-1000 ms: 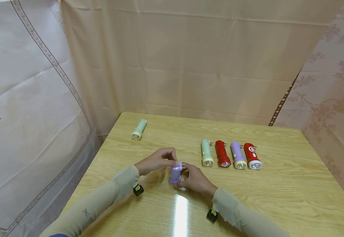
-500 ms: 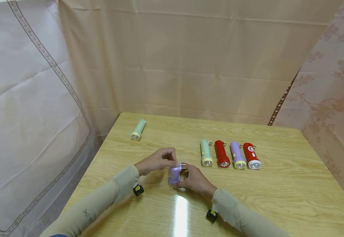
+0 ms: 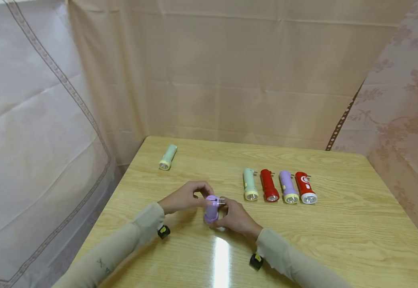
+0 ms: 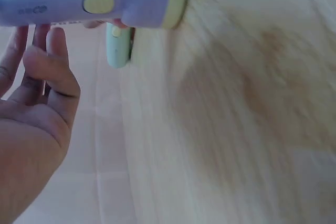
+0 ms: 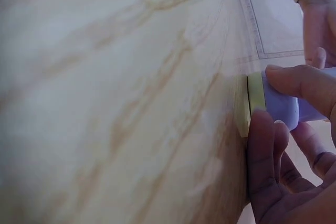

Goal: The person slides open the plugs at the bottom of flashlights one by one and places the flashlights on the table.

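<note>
A purple flashlight [image 3: 211,213] stands head-down on the wooden table, its tail up and two metal plug prongs [image 3: 222,201] sticking out to the right. My right hand [image 3: 239,219] pinches it low down; in the right wrist view the thumb and fingers lie against its purple head, beside the yellow rim [image 5: 255,92]. Near the tail is my left hand [image 3: 183,198], fingers loosely bent. In the left wrist view its fingertips [image 4: 55,38] meet the edge of the flashlight body, which bears a yellow switch [image 4: 98,2]; whether they press on it I cannot tell.
Toward the right lies a row of flashlights: mint [image 3: 250,185], plain red [image 3: 269,185], purple [image 3: 289,187], and red with a white head [image 3: 306,188]. Another mint flashlight [image 3: 168,157] lies at the back left. Cloth curtains [image 3: 230,80] hang around the table [image 3: 353,224].
My left hand has shifted slightly left, its thumb off the top of the flashlight, so the tail end shows more. The right hand stays in place.
</note>
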Motion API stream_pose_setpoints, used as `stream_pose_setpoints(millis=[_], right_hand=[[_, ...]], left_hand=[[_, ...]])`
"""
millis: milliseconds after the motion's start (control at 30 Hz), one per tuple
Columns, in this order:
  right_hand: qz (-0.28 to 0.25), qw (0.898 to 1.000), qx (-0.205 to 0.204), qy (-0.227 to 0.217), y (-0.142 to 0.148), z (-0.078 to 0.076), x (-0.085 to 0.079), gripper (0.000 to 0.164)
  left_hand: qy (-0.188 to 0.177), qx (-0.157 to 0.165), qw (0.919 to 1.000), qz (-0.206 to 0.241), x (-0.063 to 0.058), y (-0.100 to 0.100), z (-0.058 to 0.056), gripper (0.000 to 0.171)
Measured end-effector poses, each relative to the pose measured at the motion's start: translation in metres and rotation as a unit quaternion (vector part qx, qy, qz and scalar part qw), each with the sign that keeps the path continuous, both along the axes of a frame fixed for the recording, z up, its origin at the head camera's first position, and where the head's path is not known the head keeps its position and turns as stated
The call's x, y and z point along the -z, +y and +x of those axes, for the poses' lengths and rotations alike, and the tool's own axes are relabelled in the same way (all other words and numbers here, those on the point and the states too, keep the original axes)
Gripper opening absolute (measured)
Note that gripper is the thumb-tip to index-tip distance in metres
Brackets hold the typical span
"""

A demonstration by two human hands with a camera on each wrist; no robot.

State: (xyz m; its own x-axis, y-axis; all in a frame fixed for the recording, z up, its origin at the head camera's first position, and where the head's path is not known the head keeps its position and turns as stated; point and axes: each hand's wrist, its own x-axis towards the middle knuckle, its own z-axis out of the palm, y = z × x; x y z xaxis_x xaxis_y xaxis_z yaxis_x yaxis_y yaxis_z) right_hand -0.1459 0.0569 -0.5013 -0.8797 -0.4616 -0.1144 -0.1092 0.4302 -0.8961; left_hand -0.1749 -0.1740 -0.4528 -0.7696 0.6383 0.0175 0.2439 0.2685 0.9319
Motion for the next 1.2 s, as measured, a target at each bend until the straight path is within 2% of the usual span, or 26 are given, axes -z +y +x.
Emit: stream_pose_setpoints(millis=[100, 200, 467, 600, 833, 1200], right_hand=[[0.002, 1.0, 0.001, 0.001, -0.001, 0.001, 0.0, 0.061], [-0.003, 1.0, 0.002, 0.002, -0.001, 0.002, -0.001, 0.059], [-0.012, 1.0, 0.007, -0.016, 0.0, 0.002, -0.004, 0.059], [-0.029, 0.999, 0.004, -0.038, -0.002, 0.003, -0.007, 0.051], [-0.05, 0.996, -0.006, -0.072, -0.003, 0.003, -0.012, 0.046], [-0.044, 0.996, -0.02, -0.077, -0.002, 0.004, -0.013, 0.048]], left_hand=[[-0.008, -0.003, 0.9999, -0.009, 0.002, -0.005, 0.002, 0.03], [0.002, -0.006, 0.9999, -0.009, 0.001, -0.006, 0.004, 0.034], [0.03, -0.019, 0.9993, -0.015, 0.0, -0.006, 0.004, 0.031], [0.042, -0.033, 0.9985, -0.011, 0.0, -0.006, 0.004, 0.029], [0.044, -0.056, 0.9974, -0.005, 0.003, -0.007, 0.0, 0.029], [-0.026, -0.092, 0.9954, 0.006, 0.01, -0.007, -0.006, 0.036]])
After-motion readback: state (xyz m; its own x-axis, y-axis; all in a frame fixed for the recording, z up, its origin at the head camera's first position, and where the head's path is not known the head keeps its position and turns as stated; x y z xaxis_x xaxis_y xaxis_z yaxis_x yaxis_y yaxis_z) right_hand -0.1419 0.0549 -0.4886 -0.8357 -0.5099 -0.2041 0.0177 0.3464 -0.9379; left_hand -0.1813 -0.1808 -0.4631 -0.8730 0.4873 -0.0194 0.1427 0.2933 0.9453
